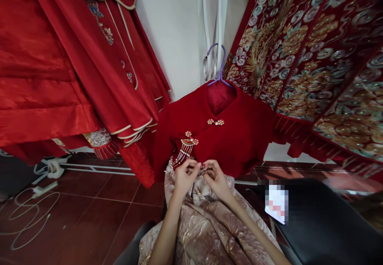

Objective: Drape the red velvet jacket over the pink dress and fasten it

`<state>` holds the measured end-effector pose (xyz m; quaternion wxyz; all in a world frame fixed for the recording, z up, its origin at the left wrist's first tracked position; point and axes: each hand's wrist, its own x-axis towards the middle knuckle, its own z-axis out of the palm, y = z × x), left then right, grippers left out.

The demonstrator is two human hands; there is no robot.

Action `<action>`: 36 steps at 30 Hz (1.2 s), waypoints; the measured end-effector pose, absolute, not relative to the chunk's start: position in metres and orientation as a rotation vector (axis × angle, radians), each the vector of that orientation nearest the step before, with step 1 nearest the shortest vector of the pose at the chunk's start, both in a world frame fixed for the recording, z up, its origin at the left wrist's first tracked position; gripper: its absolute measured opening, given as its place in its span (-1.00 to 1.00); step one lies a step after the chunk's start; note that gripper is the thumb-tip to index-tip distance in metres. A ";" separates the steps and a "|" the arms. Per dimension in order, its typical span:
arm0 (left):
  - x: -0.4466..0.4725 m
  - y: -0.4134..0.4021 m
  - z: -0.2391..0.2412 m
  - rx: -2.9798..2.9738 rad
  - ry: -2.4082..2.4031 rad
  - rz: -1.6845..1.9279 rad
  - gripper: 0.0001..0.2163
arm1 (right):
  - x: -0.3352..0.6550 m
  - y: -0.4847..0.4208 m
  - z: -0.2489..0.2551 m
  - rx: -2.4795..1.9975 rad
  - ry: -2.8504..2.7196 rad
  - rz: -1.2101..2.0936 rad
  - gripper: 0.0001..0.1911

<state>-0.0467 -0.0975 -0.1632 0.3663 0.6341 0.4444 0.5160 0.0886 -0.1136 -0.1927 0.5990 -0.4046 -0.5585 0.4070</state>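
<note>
A short red velvet jacket (236,141) hangs in front of me on a purple hanger (222,67). One pearl-and-gold clasp (216,122) joins its front below the collar, and a beaded fan-shaped tassel brooch (186,147) sits on its left side in view. At the lower front edge, my left hand (186,175) and my right hand (218,179) pinch the jacket, fingertips close together. Between them shows a small red beaded piece; its exact kind is too small to tell. Under my forearms lies a shiny pinkish-gold patterned skirt (206,225) with folds.
Red garments (98,57) hang at left, and an embroidered red-and-gold garment (302,69) hangs at right. White cables (30,209) lie on the tiled floor (98,217). A black seat (326,217) at right bears a pale, blurred-out object (277,203).
</note>
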 end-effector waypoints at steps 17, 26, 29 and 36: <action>-0.028 -0.046 -0.118 1.174 0.880 1.508 -0.62 | 0.087 -0.121 -0.193 -0.933 -1.137 0.777 -0.74; -0.019 -0.043 -0.114 1.233 0.976 1.582 -0.72 | 0.085 -0.126 -0.184 -1.055 -1.306 0.605 -0.77; -0.012 -0.048 -0.100 1.266 0.936 1.403 -0.67 | 0.085 -0.126 -0.183 -1.052 -1.307 0.594 -0.76; 0.014 -0.046 -0.051 2.113 1.006 1.498 -0.80 | 0.085 -0.127 -0.184 -1.021 -1.281 0.547 -0.75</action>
